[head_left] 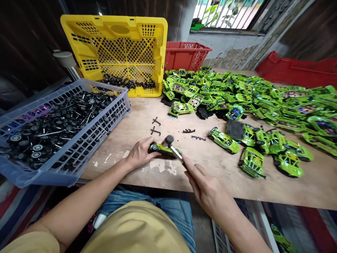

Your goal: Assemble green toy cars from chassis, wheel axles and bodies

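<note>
My left hand [143, 153] grips a green toy car [164, 150] with black wheels at one end, holding it on the wooden table near the front edge. In my right hand [204, 182] is a hammer [177, 151] with a metal shaft; its dark round head is over the car's upper side. Whether the head touches the car I cannot tell. Just beyond the car lie small black plastic parts [189, 131], some of them T-shaped [156, 131]. To the right stand several green toy cars [223, 140] with wheels on.
A clear plastic crate [105, 135] full of black wheels on axles stands at left. Behind it a yellow crate [165, 56] rests on its side with black parts inside. Green car bodies [237, 91] are heaped at the back right, before a red basket [188, 54].
</note>
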Demonstrator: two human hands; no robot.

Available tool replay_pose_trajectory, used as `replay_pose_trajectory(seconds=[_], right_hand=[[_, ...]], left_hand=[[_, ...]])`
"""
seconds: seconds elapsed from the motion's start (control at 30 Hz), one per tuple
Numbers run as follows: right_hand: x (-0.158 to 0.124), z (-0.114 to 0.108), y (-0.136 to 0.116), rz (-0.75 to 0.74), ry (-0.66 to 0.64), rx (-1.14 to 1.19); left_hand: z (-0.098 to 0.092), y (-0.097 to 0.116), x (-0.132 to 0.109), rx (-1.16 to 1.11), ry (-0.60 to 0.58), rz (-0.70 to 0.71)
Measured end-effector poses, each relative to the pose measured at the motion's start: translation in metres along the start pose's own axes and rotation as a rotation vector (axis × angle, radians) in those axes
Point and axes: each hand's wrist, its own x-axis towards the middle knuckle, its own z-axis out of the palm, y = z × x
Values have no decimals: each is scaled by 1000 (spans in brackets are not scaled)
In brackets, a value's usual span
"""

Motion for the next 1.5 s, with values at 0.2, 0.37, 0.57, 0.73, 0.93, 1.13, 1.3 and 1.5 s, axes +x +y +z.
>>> replay_pose_trajectory(seconds=[0.2,0.37,0.57,0.73,0.93,1.13,1.3,1.5], right_hand=[[-5,-3,43,55,128,-126],[7,8,68,196,115,-264],[62,31,33,-160,109,300],[77,53,29,-209,132,480],[68,55,32,-165,145,461],[64,55,39,-14,170,500],[72,67,24,403,373,963],[77,77,-9,697,407,1669]], left_hand=[[-4,0,3,43,-19,30],[-5,-1,9,-89,-75,155],[3,4,10,-261,-114,156],[6,11,8,-259,-105,184],[8,10,5,-257,-56,213],[9,6,4,-352,-71,98],[14,12,-5,-829,26,-385],[36,48,-22,-951,-63,-378]])
